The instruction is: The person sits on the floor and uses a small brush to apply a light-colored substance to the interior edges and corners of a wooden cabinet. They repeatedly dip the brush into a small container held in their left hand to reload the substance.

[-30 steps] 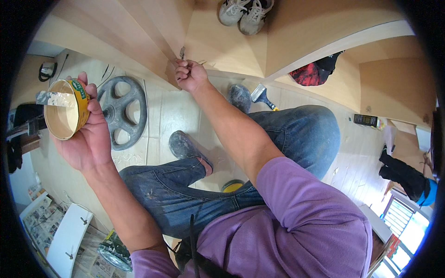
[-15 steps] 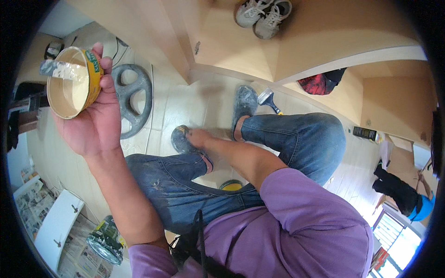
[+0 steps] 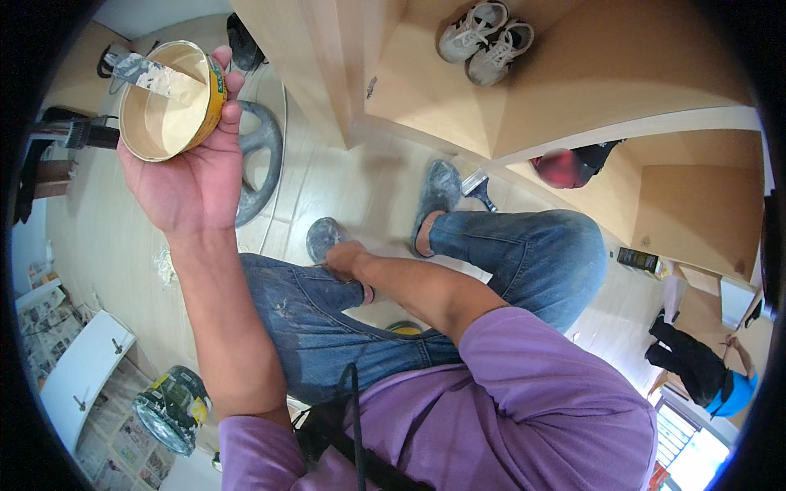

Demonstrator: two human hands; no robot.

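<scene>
My left hand (image 3: 188, 184) is raised at the upper left, closed round a small yellow tub (image 3: 218, 86) from below and the side. Smooth cream-coloured paste (image 3: 178, 129) lies inside the tub. A flat blade (image 3: 151, 75), smeared with paste, rests across the tub's rim, its tip over the paste. Low between my knees, my right hand (image 3: 345, 259) is beside my left slipper (image 3: 325, 236), which is grey with dust. Its fingers look curled, mostly turned away; anything in them is hidden.
A paintbrush (image 3: 478, 190) lies by my right slipper (image 3: 440, 184). Open wooden cabinets (image 3: 426, 90) stand ahead, with sneakers (image 3: 487, 45) inside. A grey wheel-shaped object (image 3: 260, 164) lies near the left hand. Newspapers, a white panel (image 3: 86, 380) and a green can (image 3: 176, 401) are lower left. Another person (image 3: 696, 368) is far right.
My left hand has moved the tub up and to the right. The blade now slants down toward the paste. My right hand stays by the left slipper. The view has shifted slightly.
</scene>
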